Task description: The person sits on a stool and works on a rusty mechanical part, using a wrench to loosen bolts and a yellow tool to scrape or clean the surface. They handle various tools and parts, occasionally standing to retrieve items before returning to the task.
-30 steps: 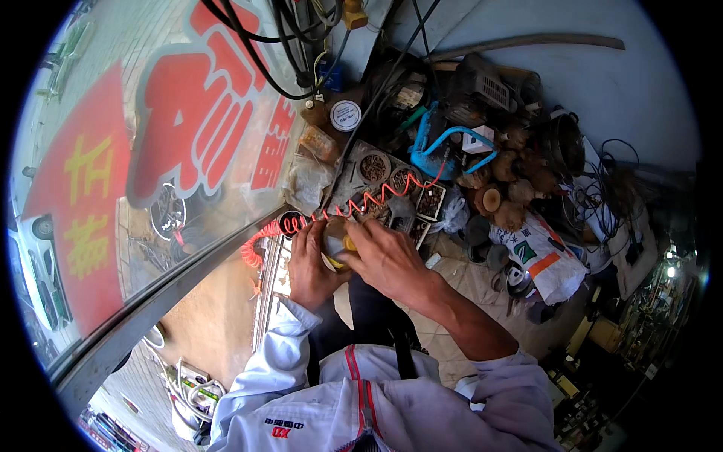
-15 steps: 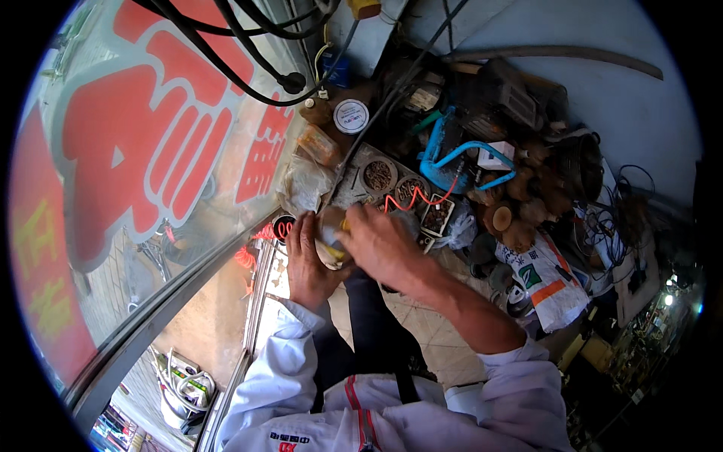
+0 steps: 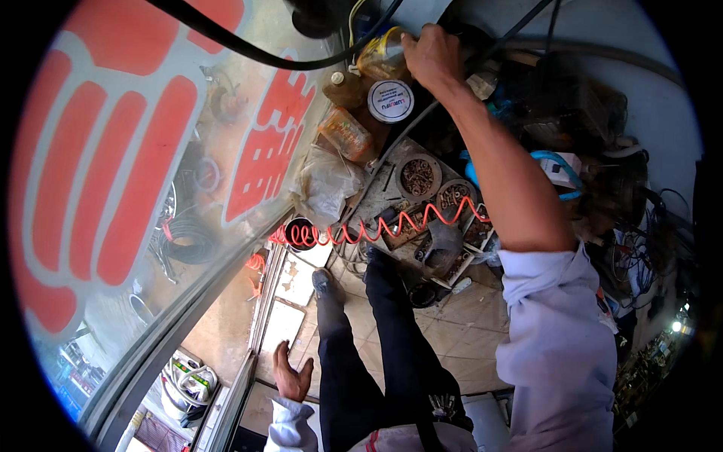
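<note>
Where the right hand point(image 3: 433, 59) reaches out to the far clutter, its fingers meet a yellow jar point(image 3: 376, 60). Jar lies just left of the grip, right at the fingertips. Long axis looks to run crosswise, from the fingers toward the glass point(image 3: 181, 196); the steep angle leaves its tilt uncertain. Grip: fingers bent over the jar's right edge, apparently clasping it, though the hand's underside is hidden. Cannot tell whether the jar bears on anything beneath.

Right hand is by far the nearer. Left hand point(image 3: 292, 373) hangs low beside the left leg point(image 3: 339, 346), bare, fingers parted, holding nothing.

Around the jar: a white-topped tin point(image 3: 390, 100) just on the near side, a brown bottle point(image 3: 345, 90) at near left, a black cable point(image 3: 301, 64) curving past on the left. Closer to the feet: a plastic bag point(image 3: 324, 184), two pans point(image 3: 419, 177) of small metal parts, a red coiled hose point(image 3: 361, 233).

Against the earlier frames: both hands were together before the legs on a round, partly yellow thing, likely this jar. Now they are parted, right far forward, left dropped.
</note>
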Demonstrator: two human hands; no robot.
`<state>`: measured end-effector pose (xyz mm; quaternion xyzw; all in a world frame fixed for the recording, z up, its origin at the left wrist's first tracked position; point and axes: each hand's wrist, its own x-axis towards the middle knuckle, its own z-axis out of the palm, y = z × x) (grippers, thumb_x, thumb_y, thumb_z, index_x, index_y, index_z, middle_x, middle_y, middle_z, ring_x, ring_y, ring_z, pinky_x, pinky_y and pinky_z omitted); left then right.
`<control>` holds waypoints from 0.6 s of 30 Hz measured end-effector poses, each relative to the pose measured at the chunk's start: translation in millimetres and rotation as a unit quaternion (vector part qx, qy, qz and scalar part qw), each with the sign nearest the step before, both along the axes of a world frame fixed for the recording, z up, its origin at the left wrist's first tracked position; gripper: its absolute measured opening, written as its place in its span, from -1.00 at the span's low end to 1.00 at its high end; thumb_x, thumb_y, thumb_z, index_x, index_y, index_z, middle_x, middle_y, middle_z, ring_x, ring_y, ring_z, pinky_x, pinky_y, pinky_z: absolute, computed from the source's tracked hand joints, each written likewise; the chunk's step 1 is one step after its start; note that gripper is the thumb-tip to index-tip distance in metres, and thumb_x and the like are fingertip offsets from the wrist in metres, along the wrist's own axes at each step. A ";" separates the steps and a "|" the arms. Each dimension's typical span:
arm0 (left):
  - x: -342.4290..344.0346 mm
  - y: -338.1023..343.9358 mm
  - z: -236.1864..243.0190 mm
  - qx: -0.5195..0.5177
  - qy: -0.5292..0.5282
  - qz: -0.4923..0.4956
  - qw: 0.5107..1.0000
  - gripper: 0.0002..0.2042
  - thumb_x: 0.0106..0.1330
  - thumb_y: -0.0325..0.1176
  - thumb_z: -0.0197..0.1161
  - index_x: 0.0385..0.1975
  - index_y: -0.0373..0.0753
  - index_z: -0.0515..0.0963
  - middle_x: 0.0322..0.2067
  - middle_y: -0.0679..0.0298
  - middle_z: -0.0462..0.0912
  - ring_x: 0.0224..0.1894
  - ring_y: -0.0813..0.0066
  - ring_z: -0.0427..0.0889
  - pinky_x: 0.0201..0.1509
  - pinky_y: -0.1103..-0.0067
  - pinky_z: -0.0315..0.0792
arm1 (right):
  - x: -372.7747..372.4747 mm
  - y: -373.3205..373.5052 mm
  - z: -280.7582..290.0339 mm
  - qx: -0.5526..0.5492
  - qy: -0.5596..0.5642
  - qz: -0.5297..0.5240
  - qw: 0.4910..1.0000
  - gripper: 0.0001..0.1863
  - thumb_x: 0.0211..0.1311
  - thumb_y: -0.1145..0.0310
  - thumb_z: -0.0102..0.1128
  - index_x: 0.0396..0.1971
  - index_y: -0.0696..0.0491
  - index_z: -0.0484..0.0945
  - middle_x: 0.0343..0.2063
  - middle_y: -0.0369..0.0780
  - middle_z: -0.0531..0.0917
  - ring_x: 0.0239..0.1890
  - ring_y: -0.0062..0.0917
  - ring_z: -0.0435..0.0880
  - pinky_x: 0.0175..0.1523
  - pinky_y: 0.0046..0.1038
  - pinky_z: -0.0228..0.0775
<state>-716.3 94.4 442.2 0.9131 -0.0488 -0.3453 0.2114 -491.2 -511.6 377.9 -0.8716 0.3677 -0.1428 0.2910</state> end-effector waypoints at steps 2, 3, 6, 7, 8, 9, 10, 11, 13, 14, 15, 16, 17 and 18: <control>-22.7 19.0 -7.5 0.006 0.001 0.044 0.999 -0.31 0.00 -0.37 0.47 0.18 -0.43 0.38 0.09 -0.18 0.49 0.09 -0.11 0.55 0.21 0.22 0.44 | 13.6 -3.6 -24.0 -0.015 0.015 -0.011 1.000 -0.62 0.31 0.17 0.23 -0.18 0.23 0.64 -0.25 0.21 0.67 -0.15 0.14 0.68 -0.08 0.04 0.59; -30.4 23.6 -9.4 0.012 0.011 0.068 0.998 -0.32 0.00 -0.38 0.46 0.17 -0.43 0.38 0.08 -0.18 0.50 0.08 -0.10 0.56 0.20 0.23 0.45 | 20.1 -3.1 -36.1 -0.022 0.025 -0.016 0.999 -0.61 0.31 0.16 0.24 -0.16 0.23 0.64 -0.24 0.21 0.67 -0.13 0.14 0.68 -0.06 0.05 0.59; -38.3 21.5 -7.3 0.030 0.039 0.089 0.995 -0.33 -0.01 -0.41 0.45 0.18 -0.43 0.39 0.08 -0.16 0.50 0.07 -0.07 0.58 0.17 0.26 0.47 | 33.3 -3.2 -72.8 -0.039 0.042 -0.023 0.998 -0.59 0.31 0.12 0.25 -0.12 0.21 0.65 -0.20 0.18 0.67 -0.11 0.12 0.68 -0.04 0.05 0.59; -39.0 19.1 -8.0 0.037 0.054 0.106 0.992 -0.33 -0.01 -0.41 0.45 0.18 -0.43 0.39 0.08 -0.16 0.50 0.07 -0.07 0.58 0.17 0.26 0.47 | 36.9 -5.5 -83.8 -0.047 0.042 -0.025 0.998 -0.58 0.31 0.11 0.25 -0.12 0.21 0.65 -0.21 0.17 0.68 -0.12 0.11 0.68 -0.05 0.05 0.59; -40.9 17.1 -9.0 0.035 0.055 0.116 0.991 -0.33 0.00 -0.42 0.44 0.18 -0.42 0.39 0.09 -0.16 0.50 0.07 -0.06 0.58 0.17 0.25 0.48 | 41.0 -8.9 -91.3 -0.047 0.038 -0.027 0.998 -0.58 0.30 0.11 0.27 -0.14 0.21 0.64 -0.22 0.18 0.68 -0.13 0.12 0.68 -0.06 0.04 0.58; -42.2 18.4 -11.8 0.037 0.061 0.122 0.990 -0.32 0.01 -0.40 0.44 0.21 -0.39 0.38 0.11 -0.10 0.50 0.11 -0.03 0.57 0.15 0.23 0.47 | 44.3 -13.3 -98.2 -0.046 0.034 -0.030 0.998 -0.58 0.29 0.11 0.28 -0.16 0.22 0.63 -0.23 0.18 0.67 -0.13 0.12 0.68 -0.08 0.03 0.58; -43.9 20.6 -14.6 0.039 0.068 0.128 0.989 -0.31 0.02 -0.37 0.44 0.23 -0.36 0.37 0.14 -0.05 0.50 0.14 0.01 0.55 0.14 0.20 0.46 | 45.1 -16.5 -105.5 -0.046 0.030 -0.034 0.998 -0.58 0.28 0.11 0.29 -0.18 0.22 0.62 -0.24 0.19 0.67 -0.14 0.13 0.68 -0.09 0.03 0.58; -45.9 19.3 -15.3 0.041 0.074 0.136 0.987 -0.29 0.03 -0.35 0.44 0.26 -0.32 0.36 0.16 0.01 0.50 0.18 0.04 0.54 0.13 0.17 0.45 | 45.9 -15.3 -105.9 -0.049 0.039 -0.050 0.997 -0.56 0.25 0.07 0.31 -0.18 0.21 0.63 -0.22 0.17 0.67 -0.10 0.11 0.66 -0.04 0.01 0.55; -48.4 15.3 -15.7 0.044 0.084 0.154 0.984 -0.30 0.04 -0.34 0.44 0.26 -0.31 0.36 0.18 0.02 0.49 0.19 0.04 0.53 0.14 0.16 0.45 | 48.3 -16.1 -104.2 -0.055 0.057 -0.082 0.993 -0.51 0.20 0.00 0.34 -0.19 0.19 0.65 -0.17 0.13 0.68 -0.03 0.08 0.63 0.05 -0.04 0.50; -48.7 13.2 -16.7 0.043 0.088 0.159 0.982 -0.30 0.04 -0.35 0.44 0.25 -0.30 0.36 0.18 0.02 0.48 0.19 0.04 0.53 0.14 0.16 0.45 | 48.7 -11.9 -94.5 -0.046 0.068 -0.069 0.994 -0.52 0.21 0.00 0.33 -0.22 0.20 0.64 -0.19 0.14 0.68 -0.06 0.08 0.64 0.03 -0.03 0.50; -49.5 11.2 -17.4 0.042 0.092 0.165 0.981 -0.31 0.05 -0.35 0.44 0.25 -0.30 0.36 0.18 0.02 0.48 0.19 0.05 0.53 0.15 0.16 0.44 | 51.1 -11.2 -94.0 -0.045 0.070 -0.055 0.995 -0.52 0.21 0.01 0.33 -0.22 0.20 0.64 -0.19 0.14 0.68 -0.06 0.09 0.64 0.03 -0.03 0.50; -50.6 8.9 -17.0 0.043 0.094 0.171 0.980 -0.31 0.05 -0.35 0.43 0.25 -0.30 0.37 0.18 0.03 0.48 0.20 0.05 0.53 0.15 0.16 0.44 | 53.4 -10.1 -94.9 -0.044 0.071 -0.040 0.996 -0.52 0.22 0.01 0.33 -0.22 0.21 0.64 -0.19 0.14 0.67 -0.06 0.09 0.64 0.03 -0.02 0.50; -50.2 7.5 -16.7 0.044 0.096 0.174 0.979 -0.32 0.06 -0.36 0.43 0.24 -0.30 0.37 0.18 0.03 0.48 0.20 0.05 0.53 0.16 0.17 0.44 | 53.5 -10.0 -97.0 -0.043 0.073 -0.028 0.996 -0.52 0.22 0.02 0.32 -0.22 0.21 0.63 -0.19 0.14 0.67 -0.06 0.09 0.63 0.03 -0.02 0.49; -50.0 6.6 -17.7 0.045 0.098 0.178 0.978 -0.33 0.06 -0.37 0.42 0.24 -0.30 0.37 0.18 0.03 0.48 0.21 0.06 0.52 0.16 0.17 0.44 | 54.8 -10.1 -100.1 -0.050 0.074 -0.029 0.996 -0.52 0.22 0.02 0.32 -0.22 0.21 0.63 -0.18 0.15 0.67 -0.05 0.09 0.63 0.04 -0.01 0.49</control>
